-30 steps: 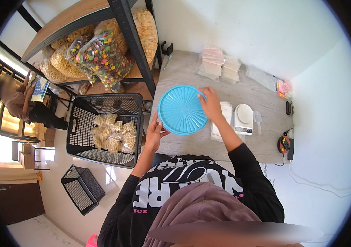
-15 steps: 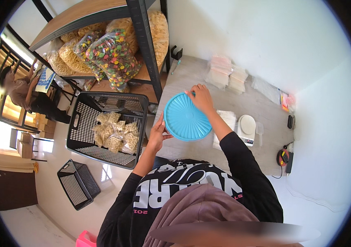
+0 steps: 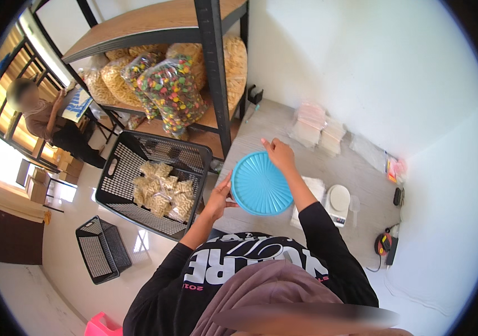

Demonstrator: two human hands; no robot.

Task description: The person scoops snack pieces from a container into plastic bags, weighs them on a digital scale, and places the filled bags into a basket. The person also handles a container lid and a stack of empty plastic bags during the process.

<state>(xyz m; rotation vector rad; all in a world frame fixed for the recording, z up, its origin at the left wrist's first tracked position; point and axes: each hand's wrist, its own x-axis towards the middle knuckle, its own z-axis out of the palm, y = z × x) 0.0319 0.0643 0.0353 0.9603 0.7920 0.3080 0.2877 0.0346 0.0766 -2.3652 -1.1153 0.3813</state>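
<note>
A round turquoise lid (image 3: 261,183) with ribs fanning from its centre faces up in front of me, over the grey table. My left hand (image 3: 217,201) grips its left side, the thumb toward me and the fingers along the edge. What lies beneath the lid is hidden. At the lid's far right rim is my right hand (image 3: 281,157), its fingers bent and drawn together on the edge. To the right of the lid, a stack of clear plastic bags (image 3: 313,190) lies beside a white kitchen scale (image 3: 338,203).
At left, a black crate (image 3: 155,147) holds several small bags of snacks (image 3: 163,190). Big snack bags (image 3: 174,89) fill the shelf behind. More packaging (image 3: 309,120) lies at the table's back. A smaller black basket (image 3: 100,249) is on the floor; another person (image 3: 45,120) stands far left.
The view has shifted, so the table and lid appear lower and slightly right. My right hand's fingers have drawn closer together at the lid's rim; my left hand keeps its hold.
</note>
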